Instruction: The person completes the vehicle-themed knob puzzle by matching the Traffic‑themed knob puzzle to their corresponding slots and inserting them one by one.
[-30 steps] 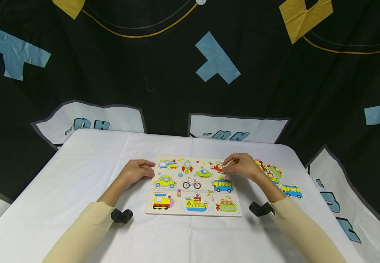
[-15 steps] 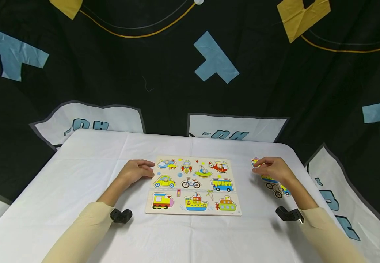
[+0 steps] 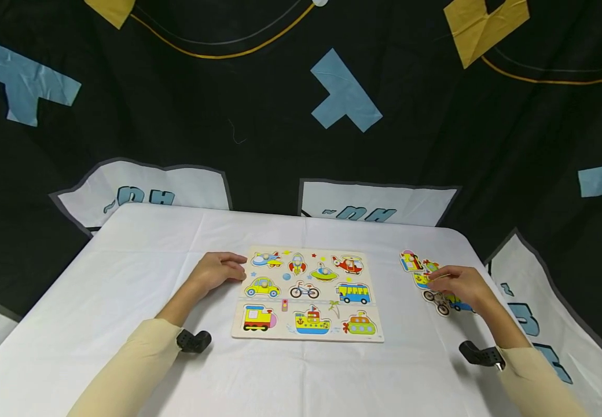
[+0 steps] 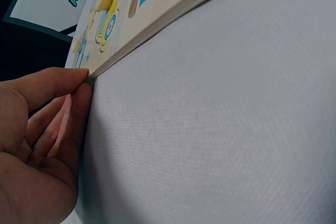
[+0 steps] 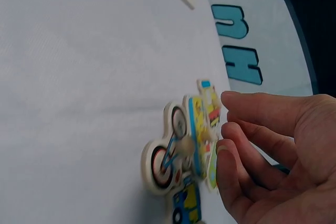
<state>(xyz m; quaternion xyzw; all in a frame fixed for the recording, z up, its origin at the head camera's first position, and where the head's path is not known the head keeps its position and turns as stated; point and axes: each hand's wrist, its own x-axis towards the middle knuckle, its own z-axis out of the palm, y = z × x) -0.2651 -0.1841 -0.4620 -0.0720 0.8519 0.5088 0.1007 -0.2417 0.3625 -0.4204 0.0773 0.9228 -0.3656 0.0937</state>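
Observation:
A wooden vehicle puzzle board [image 3: 314, 341] lies flat on the white table. My left hand [image 3: 220, 272] is at its left edge. In the left wrist view, thumb and fingertip meet on the board's edge [image 4: 157, 31]. My right hand [image 3: 459, 285] hovers over loose puzzle pieces at the right, its fingertips apart with nothing between them. There lie a bicycle piece [image 5: 157, 169], a boat piece [image 3: 419, 280], a train piece [image 3: 411, 260], a green piece [image 3: 429, 264] and a bus piece [image 5: 189, 203]. The right hand partly covers the group in the head view.
White cloth covers the table [image 3: 186, 370]. A black curtain [image 3: 217, 116] with blue and yellow shapes hangs behind it. Wooden knobs stand up from pieces in the board, one on the car piece [image 4: 109, 27]. Each wrist carries a small black camera [image 3: 194, 341].
The right hand has moved from the helicopter at the board's upper right to the loose pieces, then a little farther right and nearer. The left hand has stayed at the board's left edge.

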